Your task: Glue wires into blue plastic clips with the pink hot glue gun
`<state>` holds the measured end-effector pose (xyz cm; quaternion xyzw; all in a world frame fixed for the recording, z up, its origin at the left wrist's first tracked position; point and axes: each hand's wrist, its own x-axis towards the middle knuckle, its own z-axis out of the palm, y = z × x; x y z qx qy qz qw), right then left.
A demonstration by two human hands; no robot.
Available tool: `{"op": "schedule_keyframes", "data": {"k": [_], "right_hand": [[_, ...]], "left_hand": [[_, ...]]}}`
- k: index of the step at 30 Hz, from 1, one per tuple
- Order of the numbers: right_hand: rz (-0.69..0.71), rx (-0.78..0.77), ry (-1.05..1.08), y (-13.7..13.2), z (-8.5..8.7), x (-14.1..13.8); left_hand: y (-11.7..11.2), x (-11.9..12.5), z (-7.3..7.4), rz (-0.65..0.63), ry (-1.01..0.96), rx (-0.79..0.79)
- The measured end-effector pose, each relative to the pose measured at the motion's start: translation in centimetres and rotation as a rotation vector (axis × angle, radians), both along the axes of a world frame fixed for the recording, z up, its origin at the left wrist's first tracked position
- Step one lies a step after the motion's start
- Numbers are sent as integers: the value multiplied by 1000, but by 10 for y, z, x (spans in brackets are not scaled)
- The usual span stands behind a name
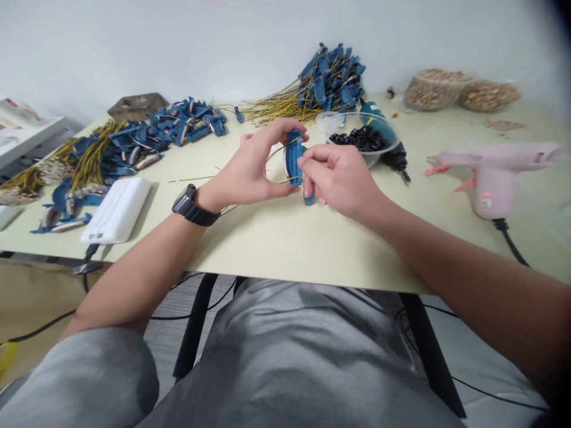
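Observation:
My left hand (254, 166) grips a curved blue piece (293, 156) with thin yellow wire on it, thumb below and fingers arched over the top. My right hand (339, 178) pinches the same piece from the right side, fingers closed, and partly hides its lower end (308, 200). Both hands hover just above the pale table (285, 238), near its middle. A black watch (193, 205) is on my left wrist.
Piles of blue pieces with yellow wires lie at the left (125, 142) and back centre (325, 80). A clear bowl of dark bits (363, 138), a pink glue gun (491, 172), a white box (118, 208) and bags of chips (437, 89) also sit here.

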<state>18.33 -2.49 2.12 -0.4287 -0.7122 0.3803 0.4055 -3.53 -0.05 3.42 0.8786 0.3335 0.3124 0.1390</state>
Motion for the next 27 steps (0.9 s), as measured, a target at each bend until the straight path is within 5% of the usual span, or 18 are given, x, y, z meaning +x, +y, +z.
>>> {"op": "schedule_keyframes", "data": {"k": [10,17,27], "right_hand": [[-42,-26,-25,-1,0,-1],[-131,177,-197,3,-7,-1],[-233,257,-299,5,-7,-1]], "left_hand": [[10,-6,-12,0,-1,45],[14,-7,-27,35,22,54],[1,2,-29,143,19,132]]}}
